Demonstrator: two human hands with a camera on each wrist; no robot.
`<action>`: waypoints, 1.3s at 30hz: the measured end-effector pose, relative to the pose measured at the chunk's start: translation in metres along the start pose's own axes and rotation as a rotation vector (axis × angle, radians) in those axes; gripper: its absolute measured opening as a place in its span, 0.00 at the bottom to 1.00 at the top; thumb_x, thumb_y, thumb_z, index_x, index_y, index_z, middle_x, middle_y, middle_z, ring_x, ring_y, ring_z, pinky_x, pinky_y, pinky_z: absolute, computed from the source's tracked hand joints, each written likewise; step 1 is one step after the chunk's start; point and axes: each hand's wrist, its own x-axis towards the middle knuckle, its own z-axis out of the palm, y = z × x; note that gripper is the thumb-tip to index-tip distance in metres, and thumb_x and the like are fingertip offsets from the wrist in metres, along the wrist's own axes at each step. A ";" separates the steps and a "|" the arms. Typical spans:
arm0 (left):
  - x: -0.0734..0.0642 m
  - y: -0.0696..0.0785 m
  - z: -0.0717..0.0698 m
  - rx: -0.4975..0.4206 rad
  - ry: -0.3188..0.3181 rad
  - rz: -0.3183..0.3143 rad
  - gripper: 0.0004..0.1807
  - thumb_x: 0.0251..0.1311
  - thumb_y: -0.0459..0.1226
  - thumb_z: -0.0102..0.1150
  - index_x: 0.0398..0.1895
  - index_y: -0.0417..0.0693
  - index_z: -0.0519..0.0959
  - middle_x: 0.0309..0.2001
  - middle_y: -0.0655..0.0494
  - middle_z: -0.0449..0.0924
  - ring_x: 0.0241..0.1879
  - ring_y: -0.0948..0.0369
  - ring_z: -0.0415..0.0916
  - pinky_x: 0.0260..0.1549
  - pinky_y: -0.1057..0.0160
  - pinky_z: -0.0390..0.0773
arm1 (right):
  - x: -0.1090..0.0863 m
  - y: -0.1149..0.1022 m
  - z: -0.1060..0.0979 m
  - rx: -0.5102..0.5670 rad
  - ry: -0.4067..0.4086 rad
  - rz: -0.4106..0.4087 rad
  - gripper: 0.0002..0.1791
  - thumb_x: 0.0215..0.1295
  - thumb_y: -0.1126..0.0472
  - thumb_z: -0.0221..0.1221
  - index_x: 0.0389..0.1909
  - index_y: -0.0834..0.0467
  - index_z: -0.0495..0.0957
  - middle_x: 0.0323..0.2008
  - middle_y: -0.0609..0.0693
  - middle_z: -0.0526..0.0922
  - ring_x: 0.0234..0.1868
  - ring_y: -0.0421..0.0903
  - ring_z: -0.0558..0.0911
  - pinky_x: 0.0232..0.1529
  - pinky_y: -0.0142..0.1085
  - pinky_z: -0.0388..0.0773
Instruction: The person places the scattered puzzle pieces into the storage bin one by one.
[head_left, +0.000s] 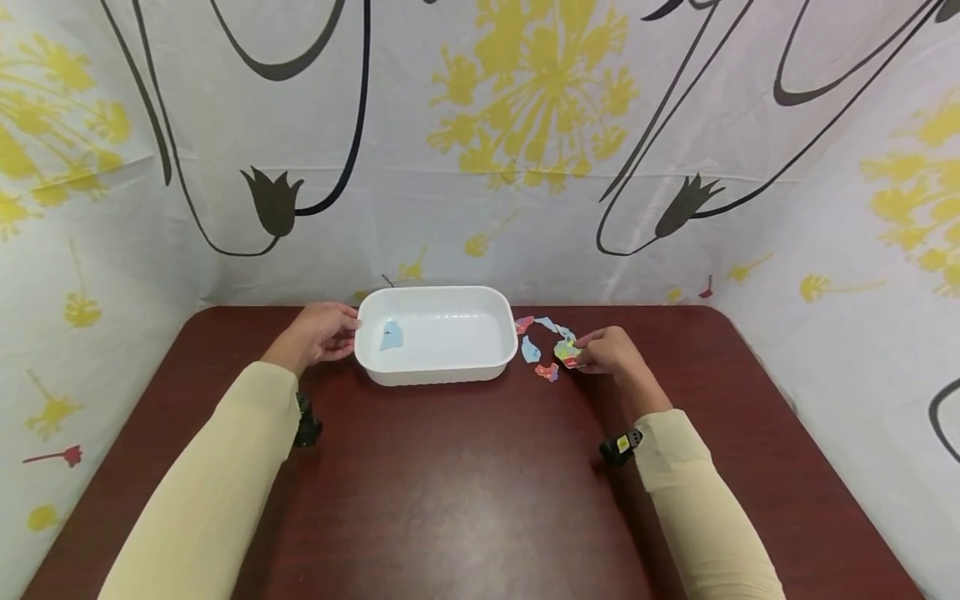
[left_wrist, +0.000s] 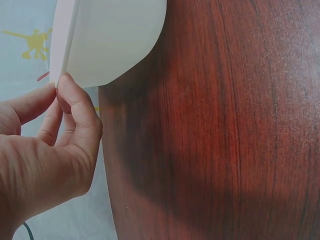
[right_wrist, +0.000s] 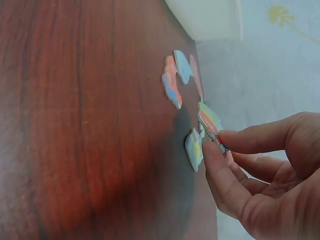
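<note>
My left hand [head_left: 324, 333] pinches the rim of a white plastic tub [head_left: 435, 375] at its left side, thumb and forefinger on either face in the left wrist view. Inside the tub lies one light-blue puzzle piece [head_left: 392, 335], flat and irregular in outline. To the tub's right, my right hand [head_left: 609, 352] pinches a puzzle piece [right_wrist: 209, 119] in green, yellow and red between thumb and forefinger, tilted over the table. Several more pieces lie about it, among them a blue one [head_left: 531, 350] and a red-and-purple one [head_left: 547, 372].
The dark red-brown wooden table [head_left: 450, 483] has rounded far corners. A white patterned cloth [head_left: 450, 225] hangs close behind its far edge and along both sides. The tub and the loose pieces lie near that far edge.
</note>
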 end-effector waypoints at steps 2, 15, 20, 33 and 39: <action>0.000 -0.001 0.000 0.002 0.002 -0.005 0.22 0.71 0.36 0.51 0.66 0.47 0.67 0.47 0.48 0.72 0.33 0.60 0.74 0.45 0.62 0.81 | -0.001 -0.002 0.002 -0.003 0.006 -0.008 0.17 0.61 0.72 0.58 0.52 0.72 0.77 0.50 0.64 0.78 0.33 0.45 0.82 0.47 0.45 0.82; 0.003 -0.003 0.000 0.011 -0.014 0.016 0.21 0.71 0.36 0.50 0.66 0.46 0.67 0.45 0.48 0.72 0.32 0.62 0.75 0.41 0.64 0.82 | 0.000 -0.033 0.000 0.001 0.034 -0.059 0.17 0.64 0.69 0.58 0.53 0.70 0.77 0.49 0.63 0.79 0.44 0.53 0.84 0.53 0.49 0.79; 0.003 -0.003 -0.002 0.006 -0.012 0.012 0.22 0.71 0.37 0.50 0.66 0.46 0.67 0.46 0.48 0.72 0.33 0.62 0.75 0.41 0.64 0.82 | 0.000 -0.040 0.003 0.036 0.016 -0.051 0.18 0.64 0.69 0.57 0.54 0.71 0.75 0.52 0.64 0.76 0.50 0.59 0.82 0.55 0.50 0.77; 0.002 -0.001 -0.001 -0.003 -0.008 0.013 0.21 0.71 0.37 0.51 0.65 0.46 0.68 0.45 0.49 0.72 0.33 0.61 0.74 0.40 0.64 0.82 | -0.002 -0.067 0.015 0.050 0.012 -0.096 0.19 0.64 0.70 0.57 0.56 0.70 0.75 0.55 0.64 0.75 0.39 0.46 0.83 0.54 0.46 0.79; 0.003 -0.002 -0.002 -0.004 -0.003 0.017 0.21 0.70 0.37 0.51 0.65 0.46 0.68 0.45 0.48 0.72 0.33 0.61 0.75 0.38 0.65 0.82 | -0.001 -0.079 0.025 0.072 0.022 -0.137 0.18 0.61 0.73 0.58 0.53 0.71 0.76 0.46 0.62 0.78 0.37 0.48 0.84 0.50 0.45 0.81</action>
